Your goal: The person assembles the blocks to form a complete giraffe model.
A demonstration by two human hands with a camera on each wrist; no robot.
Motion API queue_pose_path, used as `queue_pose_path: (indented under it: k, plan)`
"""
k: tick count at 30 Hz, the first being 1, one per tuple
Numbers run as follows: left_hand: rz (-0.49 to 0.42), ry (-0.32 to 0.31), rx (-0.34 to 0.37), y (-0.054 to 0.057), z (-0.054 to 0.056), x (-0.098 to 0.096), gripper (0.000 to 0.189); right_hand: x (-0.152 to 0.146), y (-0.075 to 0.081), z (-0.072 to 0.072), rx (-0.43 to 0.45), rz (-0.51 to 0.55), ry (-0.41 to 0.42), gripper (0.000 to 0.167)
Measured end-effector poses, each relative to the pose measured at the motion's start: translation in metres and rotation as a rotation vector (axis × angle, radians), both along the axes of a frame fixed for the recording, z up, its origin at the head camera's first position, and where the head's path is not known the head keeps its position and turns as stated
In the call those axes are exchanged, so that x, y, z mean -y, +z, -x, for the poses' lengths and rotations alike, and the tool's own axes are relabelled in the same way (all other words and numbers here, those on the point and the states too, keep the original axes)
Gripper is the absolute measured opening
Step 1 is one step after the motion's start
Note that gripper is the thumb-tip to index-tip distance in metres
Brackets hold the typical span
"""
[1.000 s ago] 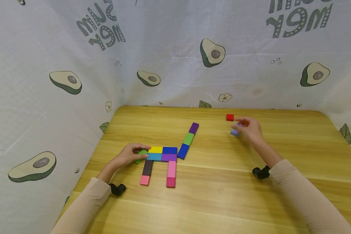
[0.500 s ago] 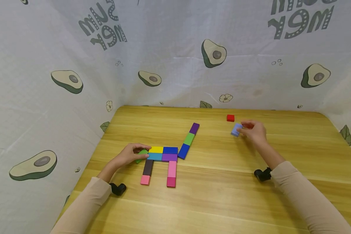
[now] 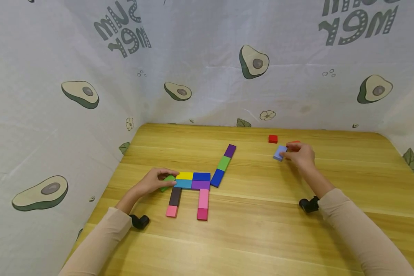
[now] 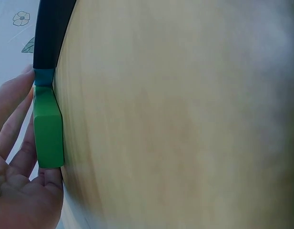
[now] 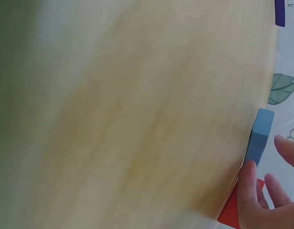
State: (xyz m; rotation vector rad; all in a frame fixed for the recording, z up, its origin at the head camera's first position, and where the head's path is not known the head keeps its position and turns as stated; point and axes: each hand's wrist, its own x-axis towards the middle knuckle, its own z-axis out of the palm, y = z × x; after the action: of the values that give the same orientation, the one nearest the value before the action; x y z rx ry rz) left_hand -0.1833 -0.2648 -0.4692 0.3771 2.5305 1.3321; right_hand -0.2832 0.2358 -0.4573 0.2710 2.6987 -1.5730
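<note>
My left hand (image 3: 154,181) holds a green block (image 4: 49,138) between thumb and fingers. Its fingertips meet the left ends of a yellow block (image 3: 184,176) and a teal block (image 3: 183,184). Blue (image 3: 201,176) and purple (image 3: 200,185) blocks adjoin these on the right. On the right of the table, my right hand (image 3: 301,155) touches a light blue block (image 3: 280,152) at its near right end. One digit rests against it in the right wrist view, another stands apart. An orange-red block (image 5: 231,207) lies partly hidden behind that hand. A small red block (image 3: 273,139) sits just beyond.
Below the joined blocks run a dark block (image 3: 174,197) with a salmon one (image 3: 171,211), and a pink block (image 3: 203,198) with a magenta one (image 3: 202,214). A slanted row of blue (image 3: 217,178), green (image 3: 223,163) and violet (image 3: 230,150) blocks rises rightward. A printed cloth hangs behind.
My right hand has drawn back slightly to the right, uncovering more of the light blue block. My left hand has stayed at the green block.
</note>
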Motion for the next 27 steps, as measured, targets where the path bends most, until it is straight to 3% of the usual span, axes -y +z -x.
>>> queue_pose_path:
  k: [19,27]
  plan:
    - [-0.007,0.005,0.018,-0.0014,0.0019,-0.0003,0.040,-0.0014,0.0004,0.0050,0.094,0.014,0.037,0.052]
    - [0.006,0.006,0.006,-0.0006,0.0009,-0.0011,0.039,0.0001,-0.0016,0.0059,0.073,-0.021,0.062,0.054]
